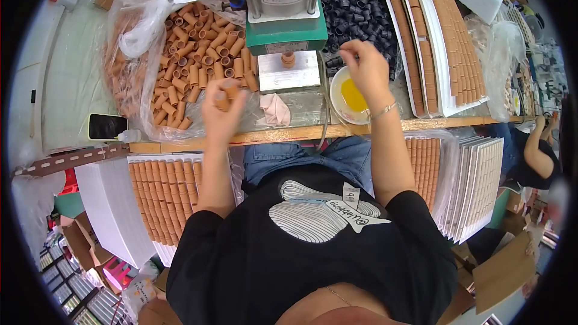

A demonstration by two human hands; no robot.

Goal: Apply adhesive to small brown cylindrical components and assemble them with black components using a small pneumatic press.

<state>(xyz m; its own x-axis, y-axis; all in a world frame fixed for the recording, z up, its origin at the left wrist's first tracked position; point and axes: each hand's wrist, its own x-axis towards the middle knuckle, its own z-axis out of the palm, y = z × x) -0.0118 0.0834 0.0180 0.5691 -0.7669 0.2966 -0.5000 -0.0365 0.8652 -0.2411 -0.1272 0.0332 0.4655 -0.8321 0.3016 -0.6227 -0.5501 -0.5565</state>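
Note:
My left hand [220,114], slightly blurred, is closed around a brown tube [224,101] in front of the heap of similar brown tubes [198,54]. Over a white bowl [356,118] of yellow liquid, my right hand [368,71] has its thumb and fingers pinched together. Whatever the pinch holds is too small to make out. Behind that hand lies a pile of small black ring-like parts [349,9]. Between my hands stands a press with a green block [286,37]. A small brown round piece [288,60] sits beneath it, above a metal plate [298,78].
A crumpled pink cloth [274,110] lies near the wooden table edge [283,134]. White trays of brown tubes [451,42] stand at the right, with more tube trays [159,195] beside my lap. A phone [107,126] rests at the left. Another person [536,156] sits at far right.

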